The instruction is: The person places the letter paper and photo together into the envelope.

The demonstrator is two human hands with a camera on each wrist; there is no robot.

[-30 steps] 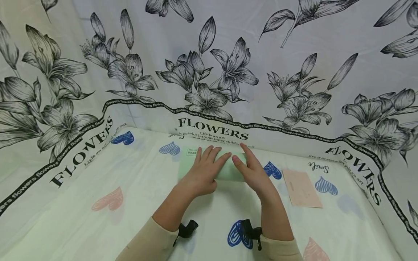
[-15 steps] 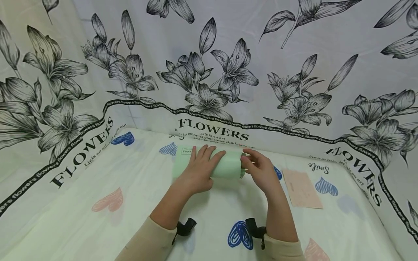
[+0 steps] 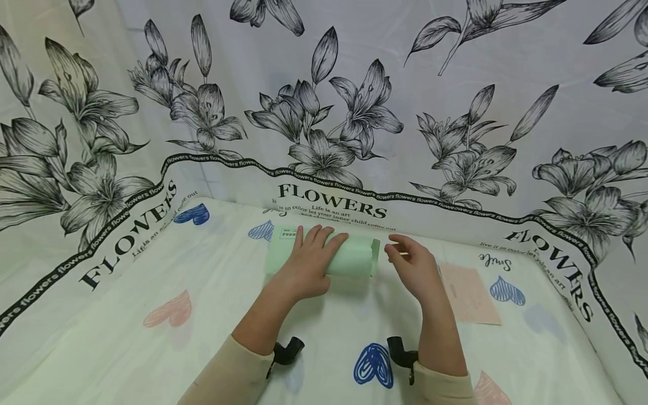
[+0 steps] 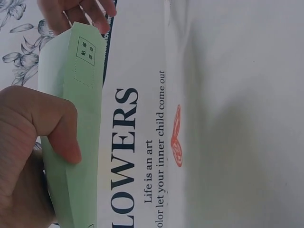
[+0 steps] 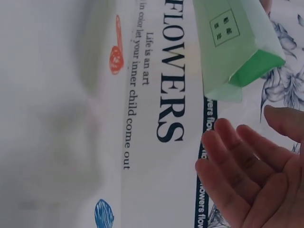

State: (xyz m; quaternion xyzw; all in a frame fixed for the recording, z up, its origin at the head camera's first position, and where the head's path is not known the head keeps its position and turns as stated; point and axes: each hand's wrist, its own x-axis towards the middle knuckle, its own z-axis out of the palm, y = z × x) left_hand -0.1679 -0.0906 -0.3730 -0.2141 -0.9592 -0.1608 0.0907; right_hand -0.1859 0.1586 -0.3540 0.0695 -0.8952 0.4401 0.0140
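A pale green envelope (image 3: 349,260) with printed stamp boxes stands bowed open in the middle of the table in the head view. My left hand (image 3: 306,261) holds it, fingers spread over its top. In the left wrist view the thumb curls against the near face of the envelope (image 4: 71,123). My right hand (image 3: 415,267) is apart from it, just off its right end, fingers loosely bent and holding nothing. The right wrist view shows the darker green inside of the envelope (image 5: 259,69) at its gaping end, above my right hand (image 5: 254,175).
A pink sheet of paper (image 3: 468,295) lies flat to the right of my right hand. Behind the table hangs a white curtain (image 3: 283,67) with drawn flowers. The tablecloth (image 3: 212,337) is printed with hearts.
My right hand has let go of the envelope's right end and moved right. The envelope has shifted slightly left and its right end has opened. My left hand has shifted slightly left with it.
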